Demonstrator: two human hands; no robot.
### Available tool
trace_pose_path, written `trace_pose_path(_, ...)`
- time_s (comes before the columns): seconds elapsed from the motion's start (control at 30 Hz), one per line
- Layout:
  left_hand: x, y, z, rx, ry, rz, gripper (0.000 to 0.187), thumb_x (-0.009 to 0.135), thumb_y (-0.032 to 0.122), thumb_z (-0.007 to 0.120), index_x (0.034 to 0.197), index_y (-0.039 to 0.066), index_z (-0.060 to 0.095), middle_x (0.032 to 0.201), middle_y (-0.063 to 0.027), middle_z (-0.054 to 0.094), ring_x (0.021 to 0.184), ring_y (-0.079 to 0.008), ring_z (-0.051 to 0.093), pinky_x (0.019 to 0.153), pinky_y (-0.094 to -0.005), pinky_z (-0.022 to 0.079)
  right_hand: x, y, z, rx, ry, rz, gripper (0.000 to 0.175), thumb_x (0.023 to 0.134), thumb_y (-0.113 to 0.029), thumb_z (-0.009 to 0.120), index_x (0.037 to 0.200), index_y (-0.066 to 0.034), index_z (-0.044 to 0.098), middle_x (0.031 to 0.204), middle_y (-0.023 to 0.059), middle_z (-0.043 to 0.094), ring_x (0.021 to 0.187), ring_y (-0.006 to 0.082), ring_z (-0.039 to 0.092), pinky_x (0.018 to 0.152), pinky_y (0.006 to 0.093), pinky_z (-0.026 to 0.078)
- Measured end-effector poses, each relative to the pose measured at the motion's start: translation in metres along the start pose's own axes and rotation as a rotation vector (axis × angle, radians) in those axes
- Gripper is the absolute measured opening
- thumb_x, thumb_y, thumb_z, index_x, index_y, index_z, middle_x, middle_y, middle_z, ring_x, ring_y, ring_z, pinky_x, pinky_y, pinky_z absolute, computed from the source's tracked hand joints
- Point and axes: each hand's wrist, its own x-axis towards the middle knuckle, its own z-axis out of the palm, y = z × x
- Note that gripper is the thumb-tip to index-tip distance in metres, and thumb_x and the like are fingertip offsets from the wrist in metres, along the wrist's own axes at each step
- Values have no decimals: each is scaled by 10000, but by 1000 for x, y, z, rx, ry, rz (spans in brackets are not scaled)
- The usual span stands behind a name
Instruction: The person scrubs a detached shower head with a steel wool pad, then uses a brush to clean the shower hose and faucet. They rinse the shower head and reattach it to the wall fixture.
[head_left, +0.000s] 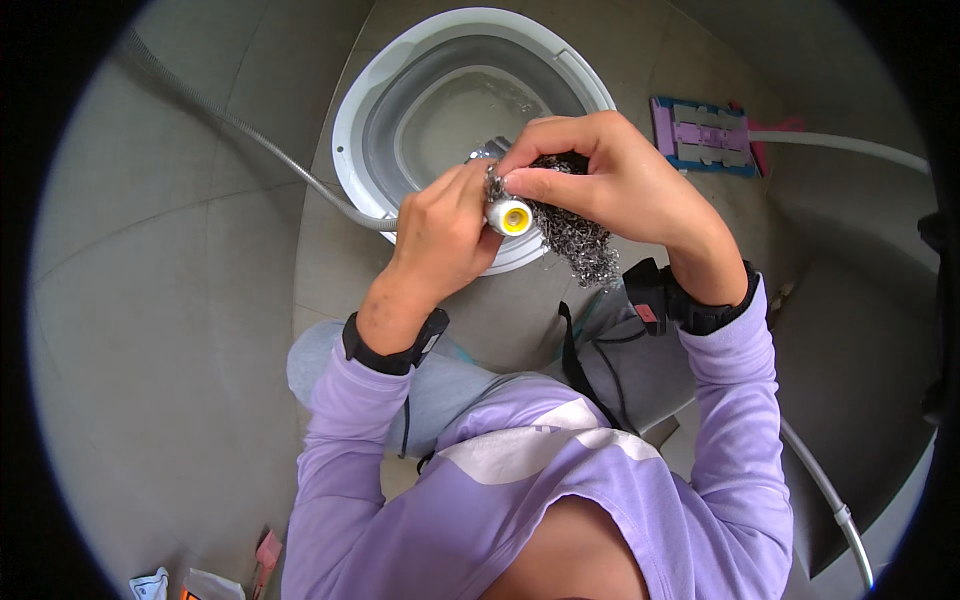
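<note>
My left hand (442, 225) is closed around a silver cylindrical fitting (511, 217), whose open end faces up at me and shows a yellow ring inside. A flexible metal hose (262, 142) runs in from the left and disappears behind that hand; how it joins the fitting is hidden. My right hand (600, 169) grips a tangled wad of steel wool (581, 240), pinching one part of it against the fitting's upper side. The rest of the wad hangs below my right palm. Both hands are over the near rim of a white and grey basin (360, 97) with water in the bottom.
A flat mop head (705, 135), purple and blue with a pale pole (840, 141), lies on the tiled floor at right. Another pale tube (821, 472) runs along the lower right. At bottom left are a pink-handled item (267, 553) and small packets (214, 583).
</note>
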Motion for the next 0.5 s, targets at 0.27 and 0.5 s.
trace_pose_path(0.27, 21, 10, -12, -18, 162, -23, 360, 626, -36, 625, 969, 48, 554, 909, -112, 625, 806, -314, 620, 647, -370, 504, -8, -13, 7, 235, 263, -85, 173, 826, -111, 651, 899, 46, 657, 811, 42, 657, 763, 72, 575, 687, 218, 469)
trace_pose_path(0.5, 28, 9, -14, -16, 189, 35, 372, 620, -37, 637, 968, 50, 538, 909, -110, 618, 804, -303, 618, 623, -369, 501, -10, -20, 4, 154, 236, -151, 149, 820, -91, 648, 894, 38, 651, 815, 54, 638, 754, 100, 574, 675, 237, 460)
